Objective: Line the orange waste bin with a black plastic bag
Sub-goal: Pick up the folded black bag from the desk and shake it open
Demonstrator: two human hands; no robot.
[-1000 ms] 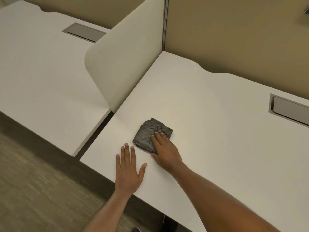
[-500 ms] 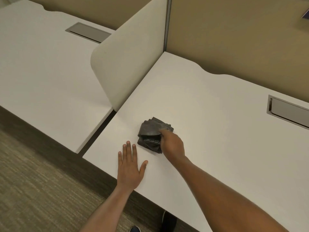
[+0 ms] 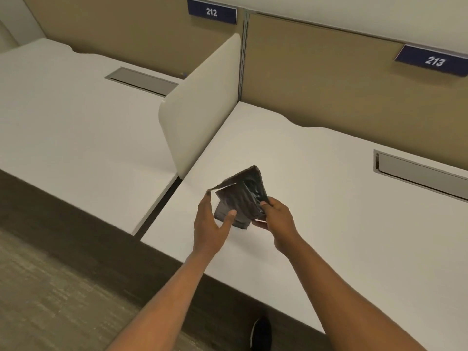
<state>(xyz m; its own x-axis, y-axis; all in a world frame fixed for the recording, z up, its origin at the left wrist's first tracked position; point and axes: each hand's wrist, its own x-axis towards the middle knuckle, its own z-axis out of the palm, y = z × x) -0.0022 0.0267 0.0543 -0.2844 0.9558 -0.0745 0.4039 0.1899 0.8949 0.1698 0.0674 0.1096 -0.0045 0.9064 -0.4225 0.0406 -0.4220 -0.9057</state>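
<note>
A folded black plastic bag [image 3: 241, 195] is held up off the white desk [image 3: 316, 211], partly unfolding at its top corner. My right hand [image 3: 277, 219] pinches its right edge between thumb and fingers. My left hand [image 3: 211, 222] is at the bag's left side, the thumb on its lower left part and the fingertips touching a loose upper flap. No orange waste bin is in view.
A curved white divider panel [image 3: 202, 105] stands between this desk and the neighbouring desk [image 3: 76, 127] on the left. Tan partition walls carry signs 212 [image 3: 211, 12] and 213 [image 3: 434, 61]. A grey cable hatch [image 3: 417, 173] is set in the desk at right. Carpet floor [image 3: 50, 287] and a shoe [image 3: 260, 330] lie below.
My right hand lifted the folded bag off the desk. My left hand left the desk surface and came up to the bag. The view tilted upward.
</note>
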